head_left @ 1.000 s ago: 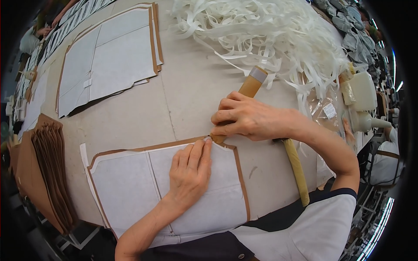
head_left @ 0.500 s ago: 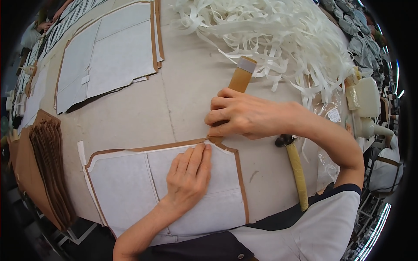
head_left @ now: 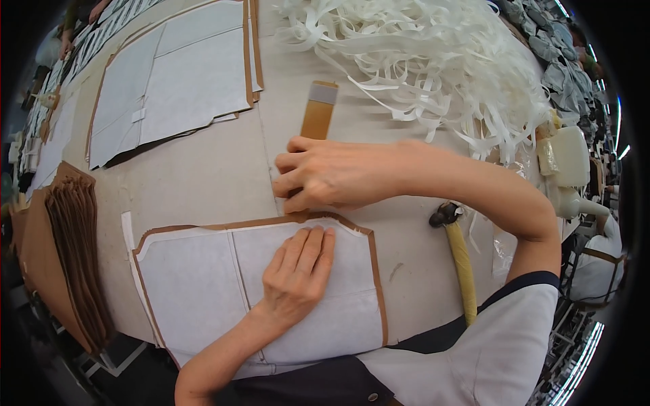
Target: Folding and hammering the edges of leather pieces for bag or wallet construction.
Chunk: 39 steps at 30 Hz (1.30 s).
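pressing flat, l hand [head_left: 298,271] fingers together on white panel [head_left: 203,284]; r hand [head_left: 332,172] nearer, fisted on wooden tool [head_left: 318,111], long axis pointing away, tip at panel's top edge.

White lining panel [head_left: 203,284] edged in brown; tan wooden tool [head_left: 318,111] tipped grey at twelve o'clock; cream strips [head_left: 420,61]; yellow-handled, black-headed hammer [head_left: 460,264] at three o'clock.

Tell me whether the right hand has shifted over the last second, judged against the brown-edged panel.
Yes. The right hand slid leftward along the top edge of the brown-edged panel, pulling away from the hammer beside it.
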Each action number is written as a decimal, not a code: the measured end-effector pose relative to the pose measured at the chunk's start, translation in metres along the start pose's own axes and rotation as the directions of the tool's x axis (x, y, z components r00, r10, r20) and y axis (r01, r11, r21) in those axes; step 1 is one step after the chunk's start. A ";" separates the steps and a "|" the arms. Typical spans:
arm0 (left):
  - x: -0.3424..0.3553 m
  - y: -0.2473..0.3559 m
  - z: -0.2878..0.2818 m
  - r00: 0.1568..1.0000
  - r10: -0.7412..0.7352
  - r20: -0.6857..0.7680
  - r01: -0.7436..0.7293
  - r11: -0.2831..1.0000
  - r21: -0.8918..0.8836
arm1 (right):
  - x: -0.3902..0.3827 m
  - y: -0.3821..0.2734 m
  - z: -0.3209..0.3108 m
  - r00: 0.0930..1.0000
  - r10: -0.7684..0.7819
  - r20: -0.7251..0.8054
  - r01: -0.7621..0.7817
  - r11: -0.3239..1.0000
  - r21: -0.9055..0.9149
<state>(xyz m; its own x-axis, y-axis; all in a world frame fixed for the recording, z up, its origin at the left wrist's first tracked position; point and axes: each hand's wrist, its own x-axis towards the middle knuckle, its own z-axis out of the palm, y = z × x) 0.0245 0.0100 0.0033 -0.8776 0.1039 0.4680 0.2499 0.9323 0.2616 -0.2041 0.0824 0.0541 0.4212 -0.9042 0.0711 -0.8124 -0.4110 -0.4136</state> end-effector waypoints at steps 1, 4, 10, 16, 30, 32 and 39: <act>-0.001 0.000 0.002 1.000 0.005 -0.003 -0.005 1.000 -0.006 | 0.007 0.002 0.005 0.999 -0.012 -0.045 0.014 0.999 0.032; -0.001 0.001 -0.002 1.000 -0.009 0.000 0.009 1.000 -0.026 | 0.027 0.007 0.034 0.980 0.056 -0.192 -0.038 0.994 0.098; -0.001 -0.002 -0.004 0.999 -0.053 -0.003 0.052 0.997 -0.061 | -0.005 -0.002 0.051 0.629 0.517 -0.581 -0.527 0.833 0.171; -0.012 -0.002 -0.013 0.998 0.064 0.007 -0.063 0.986 -0.153 | -0.009 -0.023 0.057 0.584 0.474 -0.659 -0.650 0.759 -0.030; -0.101 -0.155 -0.124 0.892 -0.388 -0.230 0.414 0.907 0.076 | 0.194 -0.055 0.100 0.669 0.497 -0.552 -0.418 0.866 0.274; -0.099 -0.176 -0.130 0.891 -0.432 -0.136 0.419 0.901 -0.113 | 0.206 -0.059 0.104 0.667 0.512 -0.541 -0.445 0.856 0.262; -0.101 -0.215 -0.131 0.938 -0.347 0.017 0.340 0.909 -0.240 | 0.211 -0.066 0.115 0.588 0.473 -0.656 -0.407 0.874 0.266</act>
<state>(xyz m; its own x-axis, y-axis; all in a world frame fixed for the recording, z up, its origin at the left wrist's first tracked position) 0.1127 -0.2463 0.0105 -0.9168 -0.2197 0.3335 0.0265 0.7998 0.5997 -0.0153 -0.0682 -0.0078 -0.4010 -0.8028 0.4413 -0.7742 0.0395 -0.6317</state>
